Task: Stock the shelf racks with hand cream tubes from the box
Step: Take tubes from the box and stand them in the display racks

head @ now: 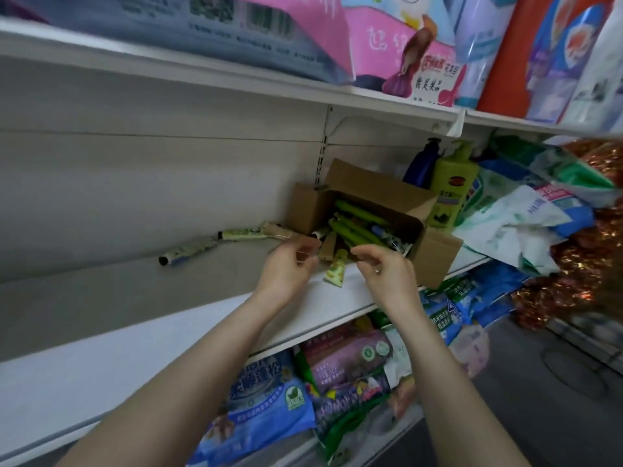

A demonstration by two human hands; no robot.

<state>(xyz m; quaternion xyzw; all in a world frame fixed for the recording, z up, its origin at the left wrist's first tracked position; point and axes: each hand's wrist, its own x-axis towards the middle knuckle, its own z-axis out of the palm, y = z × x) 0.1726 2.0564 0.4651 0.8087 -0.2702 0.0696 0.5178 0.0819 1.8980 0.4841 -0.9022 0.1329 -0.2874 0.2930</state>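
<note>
Shelf space is staying open on the left: the long white metal shelf (101, 298) is carrying only two pale green patterned hand cream tubes, one (187, 251) lying near the back panel and another (241, 234) lying closer to the box. The brown cardboard box (435, 256) is sitting near the front edge of the shelf with its flaps standing up, holding a loose pile of green tubes (357, 227). A small pale green tube (335, 270) is resting on the shelf just in front of the box, between both hands. The left hand (290, 267) and the right hand (387, 269) are hovering apart, with fingers curled loosely and nothing clearly clamped in them. Behind the box, a dark blue pump bottle (421, 165) and a lime green pump bottle (450, 187) are standing upright. Crinkled soft plastic packs (515, 224) are crowding the right side.
</note>
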